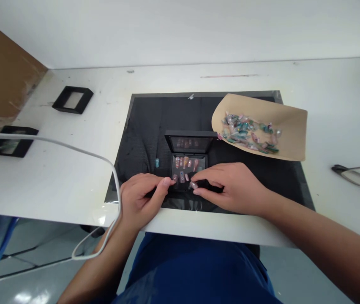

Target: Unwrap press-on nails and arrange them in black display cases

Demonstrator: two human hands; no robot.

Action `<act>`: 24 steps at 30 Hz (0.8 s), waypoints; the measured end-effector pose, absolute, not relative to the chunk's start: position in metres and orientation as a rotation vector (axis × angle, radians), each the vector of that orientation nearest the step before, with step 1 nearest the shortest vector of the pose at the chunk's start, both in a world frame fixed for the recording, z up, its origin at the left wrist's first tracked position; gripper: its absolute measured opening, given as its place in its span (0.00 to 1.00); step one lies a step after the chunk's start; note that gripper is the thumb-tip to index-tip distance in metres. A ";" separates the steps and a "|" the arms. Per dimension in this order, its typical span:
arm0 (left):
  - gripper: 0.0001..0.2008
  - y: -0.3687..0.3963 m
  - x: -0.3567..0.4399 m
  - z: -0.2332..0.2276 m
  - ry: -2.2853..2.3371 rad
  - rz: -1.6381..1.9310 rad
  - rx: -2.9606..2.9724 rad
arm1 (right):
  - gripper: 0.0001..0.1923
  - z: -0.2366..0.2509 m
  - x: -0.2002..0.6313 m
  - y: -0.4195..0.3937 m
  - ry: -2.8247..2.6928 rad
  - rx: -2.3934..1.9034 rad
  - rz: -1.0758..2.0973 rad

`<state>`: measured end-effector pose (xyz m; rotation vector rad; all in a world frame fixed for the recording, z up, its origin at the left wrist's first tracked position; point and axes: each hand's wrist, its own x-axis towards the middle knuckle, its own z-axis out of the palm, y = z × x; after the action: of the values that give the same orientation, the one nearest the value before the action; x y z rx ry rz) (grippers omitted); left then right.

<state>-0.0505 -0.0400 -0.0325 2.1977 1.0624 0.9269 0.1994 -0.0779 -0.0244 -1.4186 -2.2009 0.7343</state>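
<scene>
A small black display box (pixel 189 162) lies open on a black mat (pixel 145 126), its clear lid (pixel 190 142) tilted up at the back. Several pink press-on nails sit inside it. My left hand (pixel 140 200) steadies the box's front left corner, fingertips at its rim. My right hand (pixel 230 185) rests at the front right and pinches a pink nail (pixel 194 185) between thumb and forefinger just over the box's front edge. A single teal nail (pixel 157 163) lies on the mat left of the box.
A tan paper sheet (pixel 290 122) at the right holds a heap of several coloured nails (pixel 249 135). Two more black boxes (pixel 72 99) (pixel 11 141) lie on the white table at the left. A white cable (pixel 72 147) loops over the table edge. A grey object (pixel 357 176) lies at the far right.
</scene>
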 end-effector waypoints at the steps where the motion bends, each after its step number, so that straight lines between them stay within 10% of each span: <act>1: 0.07 -0.040 -0.050 -0.033 1.081 0.929 2.191 | 0.11 -0.025 0.199 -0.078 -2.181 -1.439 0.736; 24: 0.12 -0.040 -0.046 -0.037 1.340 0.840 2.136 | 0.12 -0.030 0.190 -0.078 -2.115 -1.636 0.616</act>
<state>-0.0464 -0.0400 -0.0367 2.1358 1.3404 0.8395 0.1901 -0.0784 -0.0297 -1.6360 -2.1151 0.6158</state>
